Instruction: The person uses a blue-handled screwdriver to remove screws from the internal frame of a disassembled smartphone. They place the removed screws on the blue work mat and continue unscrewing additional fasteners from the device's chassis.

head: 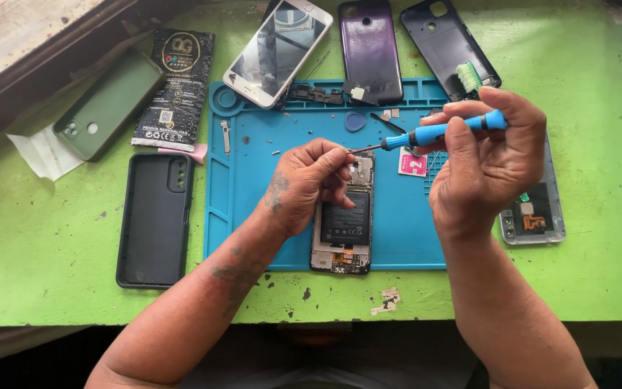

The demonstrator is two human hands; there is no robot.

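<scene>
Right hand (487,169) pinches blue-handled precision screwdriver (433,133); left hand (311,184) curls over opened black smartphone with exposed battery (343,230) on blue silicone repair mat (397,216). Tip may slip off a screw and gouge the board.

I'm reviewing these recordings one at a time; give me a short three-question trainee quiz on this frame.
1. True or false: the right hand holds a blue screwdriver.
2. What does the left hand touch? A) the black case B) the opened phone C) the green case
3. Fill in: the opened phone lies on a ____ work mat.

Key: 1 true; 2 B; 3 blue. The black case and green case lie untouched on the green table, left of the mat.
</scene>
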